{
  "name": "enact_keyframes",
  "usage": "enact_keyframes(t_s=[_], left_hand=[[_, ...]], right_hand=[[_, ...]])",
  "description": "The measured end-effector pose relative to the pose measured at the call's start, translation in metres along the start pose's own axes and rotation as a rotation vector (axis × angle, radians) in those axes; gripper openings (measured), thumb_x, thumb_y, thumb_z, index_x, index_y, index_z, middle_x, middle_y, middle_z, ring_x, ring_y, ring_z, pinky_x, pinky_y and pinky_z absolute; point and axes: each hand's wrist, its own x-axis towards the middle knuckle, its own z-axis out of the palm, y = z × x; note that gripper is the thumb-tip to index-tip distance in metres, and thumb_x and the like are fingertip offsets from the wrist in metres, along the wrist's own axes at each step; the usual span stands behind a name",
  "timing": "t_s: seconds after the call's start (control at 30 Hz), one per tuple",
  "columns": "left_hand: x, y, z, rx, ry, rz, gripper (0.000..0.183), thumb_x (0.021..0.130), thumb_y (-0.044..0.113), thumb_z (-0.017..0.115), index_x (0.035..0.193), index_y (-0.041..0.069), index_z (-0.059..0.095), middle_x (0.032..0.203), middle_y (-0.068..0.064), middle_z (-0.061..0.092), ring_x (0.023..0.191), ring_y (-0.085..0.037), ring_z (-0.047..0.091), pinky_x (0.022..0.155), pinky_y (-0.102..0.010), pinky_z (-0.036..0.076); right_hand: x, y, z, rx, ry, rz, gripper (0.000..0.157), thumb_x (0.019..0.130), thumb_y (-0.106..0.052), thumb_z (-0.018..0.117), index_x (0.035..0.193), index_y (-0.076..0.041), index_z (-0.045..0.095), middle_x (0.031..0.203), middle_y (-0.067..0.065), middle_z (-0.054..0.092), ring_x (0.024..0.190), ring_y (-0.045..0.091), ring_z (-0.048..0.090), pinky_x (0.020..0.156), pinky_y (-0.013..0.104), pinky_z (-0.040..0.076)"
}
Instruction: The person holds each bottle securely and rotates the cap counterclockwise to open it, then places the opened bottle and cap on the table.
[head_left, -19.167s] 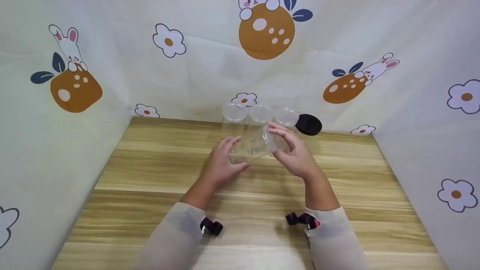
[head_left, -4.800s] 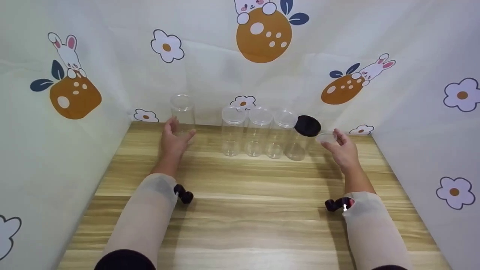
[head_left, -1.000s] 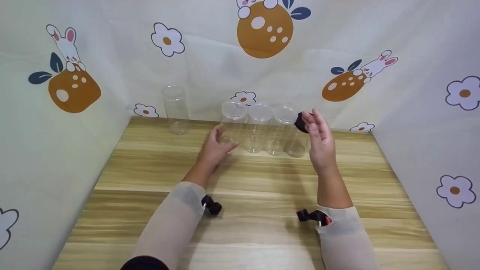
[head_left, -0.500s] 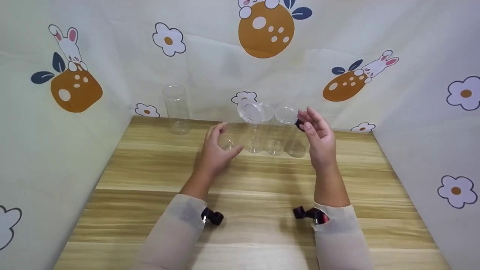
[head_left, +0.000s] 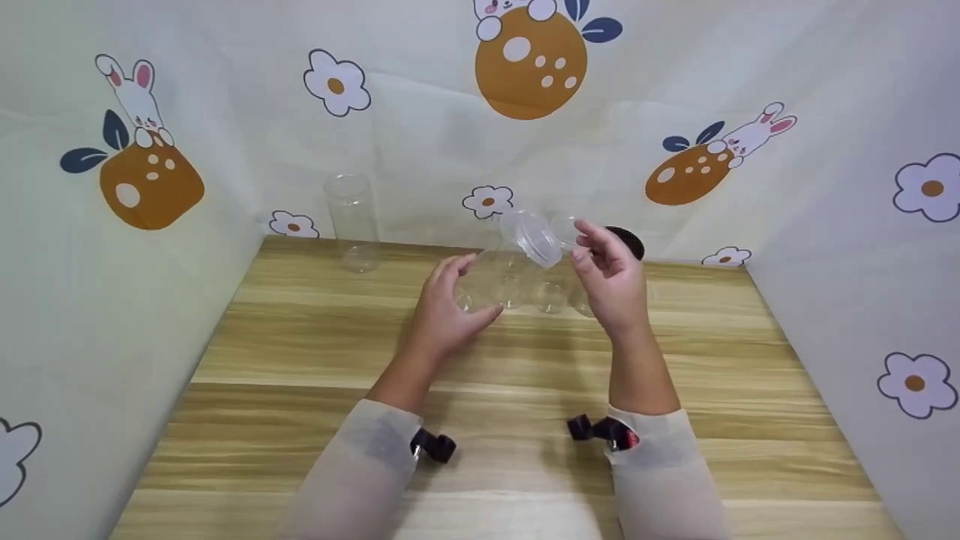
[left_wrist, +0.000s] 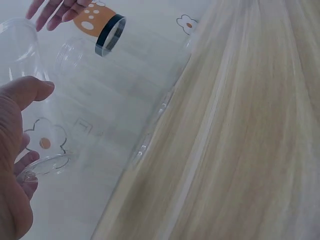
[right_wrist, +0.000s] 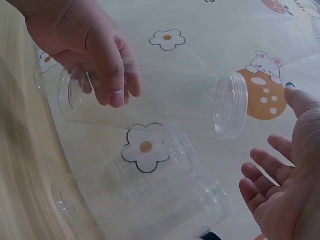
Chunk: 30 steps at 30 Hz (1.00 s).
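Observation:
My left hand grips a clear plastic jar near its base. The jar is tilted off upright, its clear lid on and turned to the right. My right hand is beside that lid with fingers spread and loosely bent; the right wrist view shows a gap between the fingers and the lid. Behind the tilted jar stand two more clear jars, partly hidden, and a jar with a black lid. An open-topped clear jar stands upright at the back left.
The wood-grain table meets a printed cloth wall right behind the jars. Cloth walls also rise along the left and right sides. The standing jars sit close together in a row.
Earlier, the open jar was set at the back left and a lid carried right. Since then, my left hand has lifted the row's leftmost jar and tilted it rightward; my right hand moved left.

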Motion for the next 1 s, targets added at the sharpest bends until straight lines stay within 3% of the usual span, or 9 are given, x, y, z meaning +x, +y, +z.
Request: enact_keyframes(t_s=[0.1, 0.27, 0.47, 0.57, 0.8, 0.9, 1.0], left_hand=[[-0.001, 0.0, 0.001, 0.047, -0.011, -0.008, 0.089, 0.075, 0.042, 0.096, 0.152, 0.021, 0.057, 0.148, 0.001, 0.06, 0.139, -0.024, 0.056, 0.122, -0.05, 0.047], [-0.004, -0.004, 0.004, 0.124, -0.029, -0.008, 0.09, 0.075, 0.044, 0.096, 0.154, 0.024, 0.056, 0.155, 0.002, 0.058, 0.147, -0.028, 0.052, 0.124, -0.053, 0.044], [-0.006, -0.005, 0.004, 0.183, -0.026, 0.039, 0.09, 0.076, 0.047, 0.096, 0.153, 0.023, 0.057, 0.151, -0.002, 0.061, 0.144, -0.03, 0.055, 0.123, -0.053, 0.045], [-0.006, -0.005, 0.003, 0.187, -0.026, 0.052, 0.089, 0.075, 0.046, 0.096, 0.152, 0.021, 0.058, 0.15, -0.003, 0.062, 0.143, -0.031, 0.056, 0.123, -0.052, 0.045], [-0.006, -0.005, 0.0, 0.166, -0.041, 0.043, 0.087, 0.075, 0.04, 0.097, 0.15, 0.019, 0.059, 0.151, -0.005, 0.062, 0.143, -0.032, 0.056, 0.124, -0.053, 0.044], [-0.006, -0.007, -0.001, 0.143, -0.057, 0.028, 0.087, 0.075, 0.042, 0.096, 0.15, 0.021, 0.059, 0.153, -0.003, 0.062, 0.144, -0.03, 0.056, 0.124, -0.053, 0.045], [-0.006, -0.009, -0.001, 0.122, -0.069, 0.023, 0.087, 0.075, 0.043, 0.096, 0.151, 0.023, 0.059, 0.154, -0.002, 0.061, 0.145, -0.029, 0.055, 0.124, -0.054, 0.044]], right_hand=[[-0.002, 0.003, 0.003, -0.102, -0.013, 0.001, 0.043, 0.096, -0.011, 0.074, 0.137, 0.001, 0.07, 0.128, 0.01, 0.07, 0.104, 0.015, 0.068, 0.083, 0.019, 0.056], [-0.006, 0.009, 0.008, -0.243, -0.043, 0.053, 0.042, 0.097, -0.02, 0.079, 0.135, -0.006, 0.073, 0.133, 0.014, 0.068, 0.094, 0.014, 0.068, 0.077, 0.018, 0.056], [-0.008, 0.01, 0.017, -0.302, -0.044, 0.105, 0.041, 0.095, -0.029, 0.082, 0.131, -0.009, 0.077, 0.122, 0.016, 0.068, 0.087, 0.019, 0.066, 0.073, 0.018, 0.058], [-0.009, 0.01, 0.02, -0.304, -0.029, 0.103, 0.037, 0.095, -0.028, 0.083, 0.127, -0.01, 0.079, 0.119, 0.016, 0.069, 0.09, 0.017, 0.066, 0.076, 0.018, 0.059], [-0.009, 0.013, 0.021, -0.276, -0.058, 0.046, 0.033, 0.096, -0.023, 0.082, 0.127, -0.01, 0.079, 0.133, 0.01, 0.072, 0.095, 0.016, 0.069, 0.087, 0.017, 0.059], [-0.01, 0.013, 0.018, -0.22, -0.106, 0.025, 0.033, 0.097, -0.015, 0.079, 0.13, -0.007, 0.078, 0.141, 0.012, 0.07, 0.113, 0.018, 0.07, 0.101, 0.026, 0.061], [-0.01, 0.013, 0.016, -0.138, -0.168, 0.0, 0.035, 0.099, -0.004, 0.073, 0.133, -0.001, 0.073, 0.149, 0.016, 0.065, 0.137, 0.024, 0.063, 0.118, 0.033, 0.052]])
